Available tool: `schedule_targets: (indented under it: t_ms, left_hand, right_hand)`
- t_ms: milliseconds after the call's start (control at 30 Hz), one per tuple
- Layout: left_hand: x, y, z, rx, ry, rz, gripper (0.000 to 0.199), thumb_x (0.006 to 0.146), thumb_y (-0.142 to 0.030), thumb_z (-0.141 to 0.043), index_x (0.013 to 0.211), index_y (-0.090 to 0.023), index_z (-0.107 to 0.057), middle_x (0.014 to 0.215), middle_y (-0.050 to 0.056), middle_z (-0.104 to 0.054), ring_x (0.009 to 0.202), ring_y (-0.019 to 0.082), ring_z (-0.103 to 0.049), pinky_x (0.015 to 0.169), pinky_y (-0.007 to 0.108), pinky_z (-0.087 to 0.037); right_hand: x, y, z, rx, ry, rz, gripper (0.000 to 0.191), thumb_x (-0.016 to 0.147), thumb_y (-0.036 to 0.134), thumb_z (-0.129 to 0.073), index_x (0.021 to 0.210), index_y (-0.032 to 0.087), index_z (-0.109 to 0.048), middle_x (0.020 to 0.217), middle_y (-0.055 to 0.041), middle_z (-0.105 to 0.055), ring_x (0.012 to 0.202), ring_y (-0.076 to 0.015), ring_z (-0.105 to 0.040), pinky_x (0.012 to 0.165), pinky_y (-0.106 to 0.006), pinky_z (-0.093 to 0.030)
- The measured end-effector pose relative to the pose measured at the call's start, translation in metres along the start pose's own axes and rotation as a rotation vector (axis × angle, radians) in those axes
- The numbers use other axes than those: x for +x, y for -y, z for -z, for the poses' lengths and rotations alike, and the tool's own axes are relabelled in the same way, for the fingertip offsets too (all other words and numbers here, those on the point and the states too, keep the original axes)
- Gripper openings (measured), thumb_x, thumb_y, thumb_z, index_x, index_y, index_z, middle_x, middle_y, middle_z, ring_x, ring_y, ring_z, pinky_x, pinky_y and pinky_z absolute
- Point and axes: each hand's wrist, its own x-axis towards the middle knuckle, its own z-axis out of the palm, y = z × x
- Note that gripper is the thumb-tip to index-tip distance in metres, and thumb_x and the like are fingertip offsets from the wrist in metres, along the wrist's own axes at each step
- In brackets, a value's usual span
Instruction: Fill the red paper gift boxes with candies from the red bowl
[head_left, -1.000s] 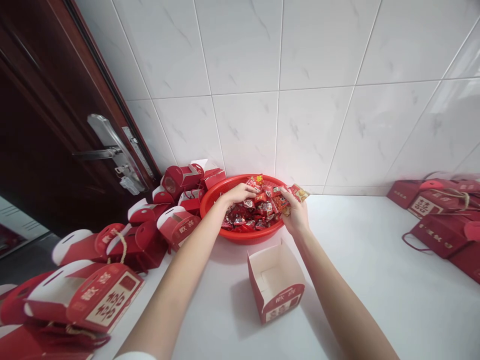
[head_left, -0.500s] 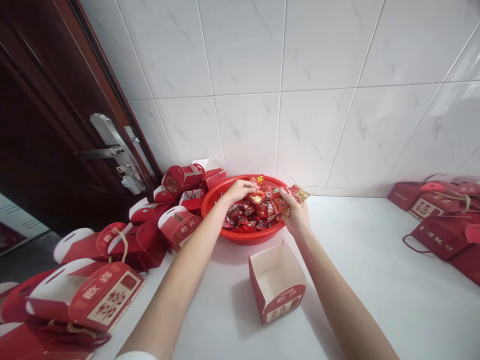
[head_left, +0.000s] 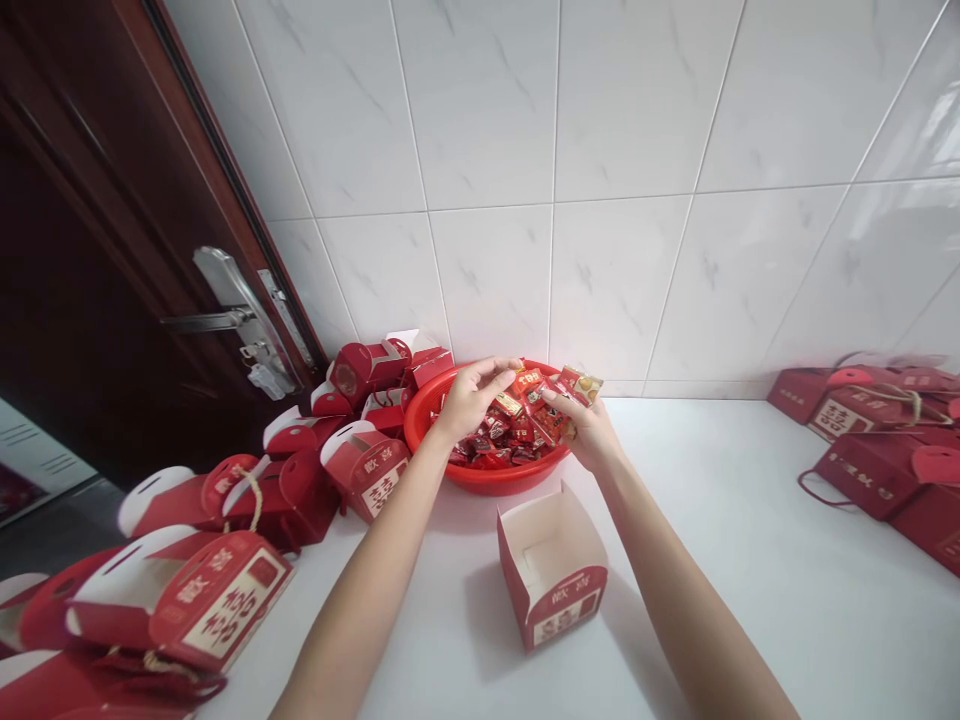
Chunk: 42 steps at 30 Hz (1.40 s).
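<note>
A round red plastic basket stands against the wall, heaped with wrapped candies in mostly red wrappers. Over its left side, my left hand has thumb and fingers pinched at the edge of a small wrapped candy. My right hand, at the basket's right rim, is closed around several wrapped candies, including a red and gold packet that sticks out past the fingers. Just in front of the basket, an open red paper box sits upright with its pale inside showing and nothing in it.
Red gift boxes with rope handles are piled along the left, beside a dark wooden door with a metal handle. More red boxes lie at the right end of the white tabletop. A tiled wall rises behind.
My left hand has come toward the right hand, its thumb now nearer the fingertips over the candies. My right hand has turned slightly inward, still holding candies. The view has shifted a little.
</note>
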Motion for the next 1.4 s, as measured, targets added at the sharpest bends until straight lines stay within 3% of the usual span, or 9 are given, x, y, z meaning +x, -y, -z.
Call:
schedule_targets:
  t_ms: [200, 300, 400, 533, 700, 833, 967, 1167, 1400]
  left_hand:
    - [-0.032, -0.034, 0.006, 0.046, 0.051, 0.025, 0.048, 0.084, -0.049, -0.069, 0.119, -0.017, -0.069, 0.101, 0.007, -0.075, 0.093, 0.022, -0.069, 0.085, 0.032, -0.055]
    - [-0.044, -0.048, 0.004, 0.096, 0.09, 0.045, 0.045, 0.086, -0.043, -0.067, 0.124, -0.018, -0.068, 0.1, 0.007, -0.075, 0.093, 0.023, -0.07, 0.086, 0.034, -0.056]
    - [-0.055, -0.063, -0.001, 0.105, 0.175, 0.025, 0.037, 0.089, -0.037, -0.065, 0.12, -0.018, -0.071, 0.108, 0.008, -0.075, 0.102, 0.025, -0.069, 0.092, 0.035, -0.055]
    - [-0.063, -0.079, -0.007, 0.13, 0.247, -0.006, 0.028, 0.091, -0.037, -0.064, 0.107, -0.016, -0.074, 0.102, 0.008, -0.076, 0.098, 0.025, -0.07, 0.089, 0.036, -0.056]
    - [-0.066, -0.081, -0.008, 0.093, 0.235, 0.021, 0.033, 0.093, -0.038, -0.064, 0.119, -0.018, -0.07, 0.11, 0.009, -0.073, 0.102, 0.024, -0.069, 0.092, 0.036, -0.055]
    - [-0.067, -0.079, -0.005, 0.037, 0.241, 0.011, 0.054, 0.084, -0.034, -0.075, 0.134, -0.022, -0.061, 0.114, 0.008, -0.072, 0.099, 0.023, -0.069, 0.091, 0.037, -0.056]
    - [-0.068, -0.083, 0.004, 0.069, 0.369, 0.023, 0.045, 0.082, -0.033, -0.077, 0.124, -0.02, -0.067, 0.111, 0.008, -0.074, 0.099, 0.023, -0.069, 0.09, 0.036, -0.056]
    - [-0.068, -0.095, 0.015, 0.291, 0.675, 0.059, 0.02, 0.084, -0.027, -0.072, 0.103, -0.019, -0.075, 0.097, 0.004, -0.076, 0.091, 0.019, -0.069, 0.088, 0.031, -0.053]
    - [-0.07, -0.092, 0.005, 0.361, 0.625, 0.086, 0.024, 0.09, -0.04, -0.067, 0.096, -0.02, -0.077, 0.1, 0.004, -0.076, 0.094, 0.02, -0.069, 0.084, 0.03, -0.052]
  right_hand:
    - [-0.016, 0.034, 0.0, -0.246, 0.143, 0.113, 0.033, 0.063, 0.024, -0.092, 0.089, 0.019, -0.072, 0.083, -0.0015, -0.075, 0.074, -0.0175, -0.068, 0.072, -0.03, -0.058]
    - [-0.026, 0.049, -0.003, -0.379, 0.262, 0.137, 0.025, 0.071, 0.023, -0.087, 0.09, 0.019, -0.073, 0.079, -0.0004, -0.072, 0.065, -0.0143, -0.063, 0.059, -0.027, -0.053]
    - [-0.036, 0.061, -0.011, -0.473, 0.366, 0.129, 0.02, 0.077, 0.025, -0.083, 0.091, 0.018, -0.071, 0.069, 0.0017, -0.064, 0.054, -0.0103, -0.053, 0.046, -0.023, -0.042]
    - [-0.044, 0.072, -0.022, -0.601, 0.425, 0.135, 0.018, 0.08, 0.027, -0.079, 0.09, 0.018, -0.067, 0.067, 0.0031, -0.059, 0.052, -0.0088, -0.048, 0.046, -0.023, -0.039]
    - [-0.05, 0.076, -0.027, -0.809, 0.413, 0.185, 0.015, 0.083, 0.025, -0.072, 0.081, 0.02, -0.059, 0.065, 0.0053, -0.051, 0.055, -0.0093, -0.045, 0.052, -0.024, -0.039]
    - [-0.056, 0.083, -0.027, -0.93, 0.471, 0.212, 0.014, 0.085, 0.025, -0.068, 0.08, 0.02, -0.056, 0.071, 0.003, -0.054, 0.061, -0.0107, -0.048, 0.055, -0.025, -0.04]
    - [-0.062, 0.095, -0.024, -1.05, 0.585, 0.168, 0.01, 0.085, 0.023, -0.068, 0.085, 0.02, -0.058, 0.077, 0.0018, -0.057, 0.067, -0.0119, -0.05, 0.059, -0.025, -0.041]
    - [-0.062, 0.1, -0.023, -1.241, 0.806, -0.021, 0.01, 0.084, 0.021, -0.067, 0.087, 0.02, -0.058, 0.075, 0.0029, -0.056, 0.066, -0.0111, -0.047, 0.058, -0.024, -0.038]
    - [-0.061, 0.093, -0.027, -1.323, 0.817, -0.015, 0.014, 0.084, 0.023, -0.066, 0.08, 0.021, -0.052, 0.072, 0.0041, -0.054, 0.062, -0.0107, -0.045, 0.056, -0.024, -0.035]
